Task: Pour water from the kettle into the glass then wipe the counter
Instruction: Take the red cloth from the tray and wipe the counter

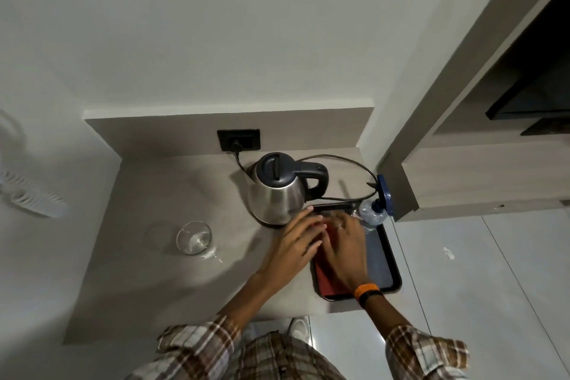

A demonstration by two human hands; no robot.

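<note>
Meanwhile, a red folded cloth (324,279) on the black tray (389,259) was covered by the left hand (296,244) and right hand (347,244), fingers spread flat; whether it was gripped could not be told. The steel kettle (279,191) stood just beside, the clear glass (194,237) well apart on the worktop (160,194). The cloth would best be gathered whole before lifting.

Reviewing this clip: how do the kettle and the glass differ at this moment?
The kettle is opaque steel with a dark lid and handle; the glass is clear and looks empty. The kettle stands right beside the left hand and the black tray; the glass stands apart, further left. The kettle's cord runs to the wall socket; the glass has none. Both stand upright on the counter.
</note>
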